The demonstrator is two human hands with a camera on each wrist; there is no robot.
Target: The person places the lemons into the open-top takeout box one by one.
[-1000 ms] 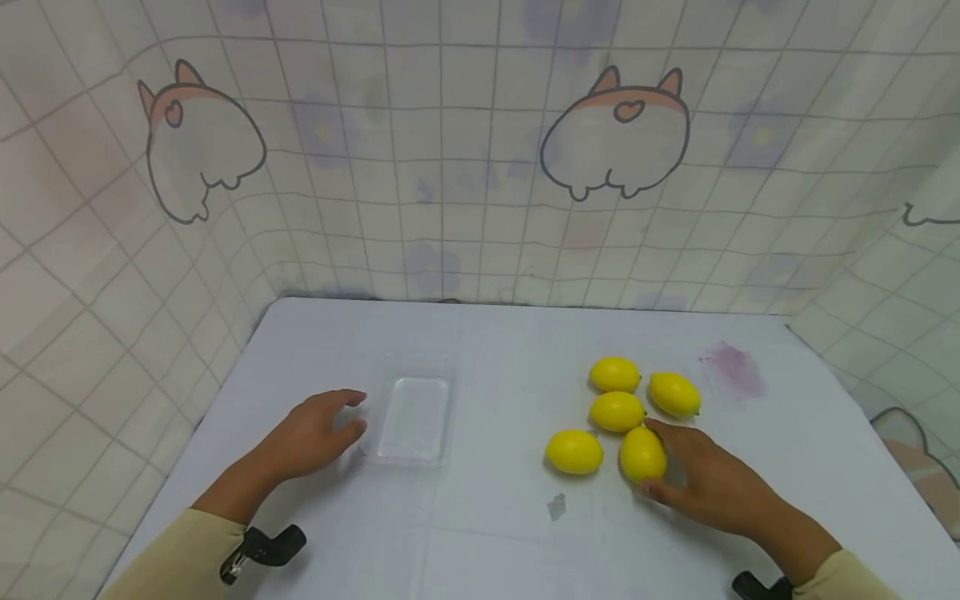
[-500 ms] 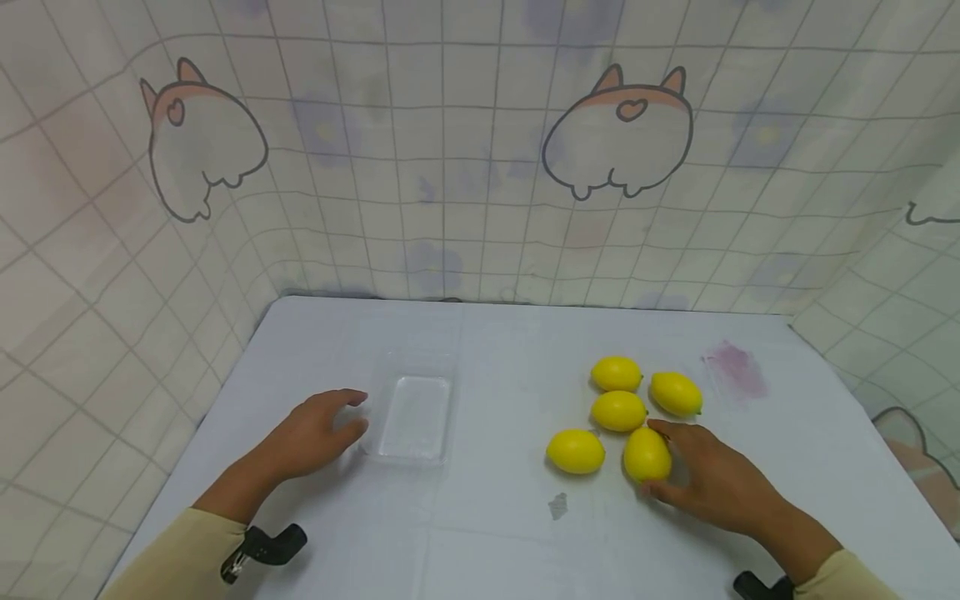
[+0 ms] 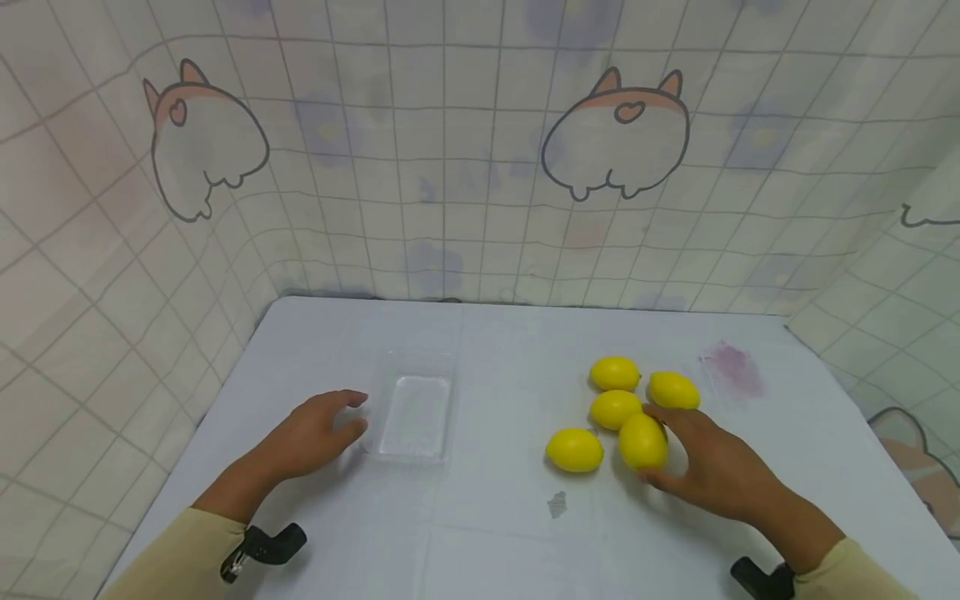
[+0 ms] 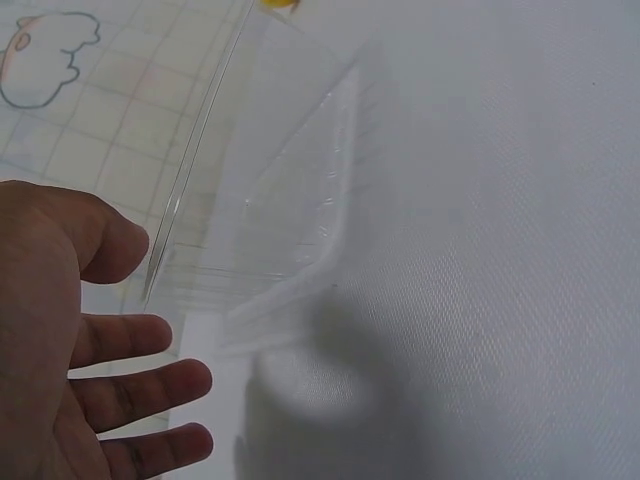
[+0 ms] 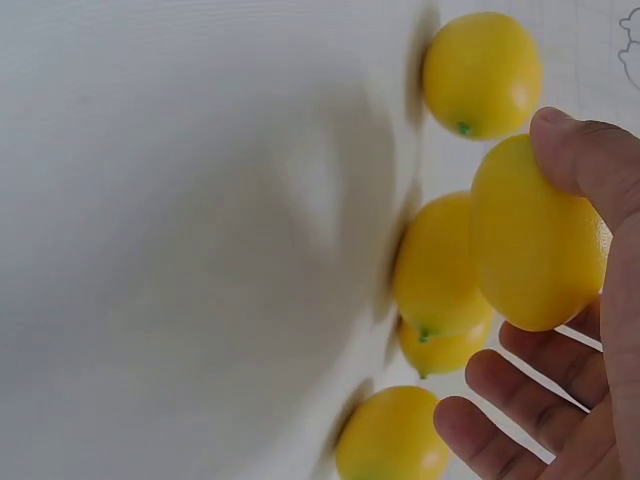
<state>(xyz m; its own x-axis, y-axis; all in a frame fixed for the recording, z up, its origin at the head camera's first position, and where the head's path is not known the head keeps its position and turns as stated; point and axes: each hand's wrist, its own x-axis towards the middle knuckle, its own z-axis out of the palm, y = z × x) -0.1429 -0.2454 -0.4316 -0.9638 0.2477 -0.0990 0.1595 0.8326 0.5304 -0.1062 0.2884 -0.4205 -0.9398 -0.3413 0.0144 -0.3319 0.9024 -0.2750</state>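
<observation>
My right hand (image 3: pixel 716 467) pinches a yellow lemon (image 3: pixel 642 443) between thumb and fingers. In the right wrist view this lemon (image 5: pixel 535 240) appears raised off the table. Around it on the table lie several other lemons: one (image 3: pixel 574 450) to its left, one (image 3: pixel 616 409) just behind, one (image 3: pixel 615 372) farther back and one (image 3: pixel 673 390) behind the hand. My left hand (image 3: pixel 311 433) holds nothing, its fingers spread and slightly bent. Beside it stands a clear plastic box (image 3: pixel 414 417), with no lemon visible inside. The left wrist view shows the thumb near the box's rim (image 4: pixel 180 190).
A white-covered table (image 3: pixel 495 542) carries everything. It has a pink stain (image 3: pixel 733 369) at the back right and a small grey mark (image 3: pixel 557 505) in front of the lemons. A checked curtain (image 3: pixel 480 167) with cartoon animals hangs behind and along both sides.
The lemon in my right hand has risen from the table, and that hand has lifted slightly with it. My left hand, the box and the other lemons stay where they were.
</observation>
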